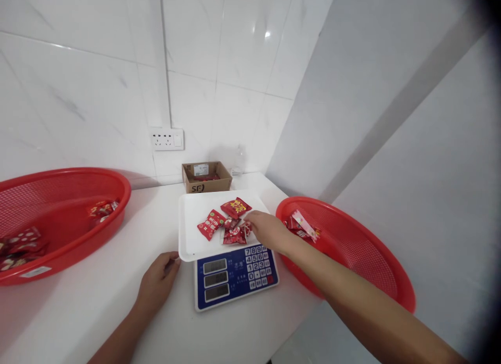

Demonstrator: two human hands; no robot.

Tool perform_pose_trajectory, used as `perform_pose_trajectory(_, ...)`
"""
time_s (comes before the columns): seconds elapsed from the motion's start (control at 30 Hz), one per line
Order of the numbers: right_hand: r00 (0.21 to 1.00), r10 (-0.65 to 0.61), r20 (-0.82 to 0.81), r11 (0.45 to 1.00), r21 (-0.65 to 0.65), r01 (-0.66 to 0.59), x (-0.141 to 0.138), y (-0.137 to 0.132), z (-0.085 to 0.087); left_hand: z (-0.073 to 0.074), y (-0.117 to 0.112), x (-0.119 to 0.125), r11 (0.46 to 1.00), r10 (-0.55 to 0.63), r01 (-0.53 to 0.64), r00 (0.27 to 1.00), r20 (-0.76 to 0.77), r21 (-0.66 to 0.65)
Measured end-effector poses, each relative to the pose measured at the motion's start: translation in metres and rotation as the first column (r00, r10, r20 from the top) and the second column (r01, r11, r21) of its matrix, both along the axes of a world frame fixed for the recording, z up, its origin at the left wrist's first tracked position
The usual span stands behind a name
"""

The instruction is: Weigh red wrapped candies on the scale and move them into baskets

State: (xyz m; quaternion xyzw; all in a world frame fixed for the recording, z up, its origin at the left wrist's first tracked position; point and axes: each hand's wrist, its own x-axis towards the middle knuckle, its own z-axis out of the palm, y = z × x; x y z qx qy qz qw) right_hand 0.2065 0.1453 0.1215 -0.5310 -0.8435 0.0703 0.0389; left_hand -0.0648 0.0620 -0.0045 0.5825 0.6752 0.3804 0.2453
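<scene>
A white tray (190,239) sits on a blue-and-white digital scale (238,275) with a keypad and three display windows. Several small red snack packets lie in a loose cluster on it, among them a packet with yellow print (236,207) and one with white print (211,224). My right hand (268,229) reaches over the tray from the right, its fingertips closed on a small red packet (248,228) at the cluster's edge. On the table, my left hand (158,278) rests by the tray's front left corner, fingers loosely bent, a gap at the thumb, holding nothing visible.
A red plastic basket (113,197) with packets stands at left. Another red basket (376,259), also holding packets, is at the table's right edge. Behind the tray are a small cardboard box (209,185) and a clear bottle (238,163), near the tiled wall with a socket (167,140).
</scene>
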Motion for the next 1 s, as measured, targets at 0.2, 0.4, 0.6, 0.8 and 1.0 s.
perform_pose_trajectory(0.2, 0.934, 0.357, -0.031, 0.928, 0.123, -0.351, -0.039, -0.014, -0.001, -0.003, 0.002, -0.001, 1.0, 0.002, -0.002, 1.0, -0.003, 0.008)
perform_pose_trajectory(0.4, 0.928, 0.371, 0.048, 0.928, 0.025, -0.372, -0.051, -0.016, -0.01, -0.002, 0.0, -0.001, 1.0, 0.001, -0.001, 1.0, 0.016, -0.002)
perform_pose_trajectory(0.6, 0.963, 0.253, -0.089, 0.967, 0.063, -0.248, -0.001, -0.011, 0.012, 0.0, 0.0, 0.0, 1.0, 0.002, -0.002, 1.0, -0.009, 0.015)
perform_pose_trajectory(0.8, 0.985, -0.136, -0.103, 0.99, 0.032, 0.14, 0.089, -0.02, 0.029, -0.003, 0.002, -0.001, 1.0, -0.01, 0.01, 1.0, 0.001, 0.01)
perform_pose_trajectory(1.0, 0.897, -0.4, 0.187, 0.855, -0.275, 0.439, 0.168, -0.03, 0.006, -0.004, 0.002, -0.002, 1.0, 0.007, -0.007, 1.0, -0.026, -0.005)
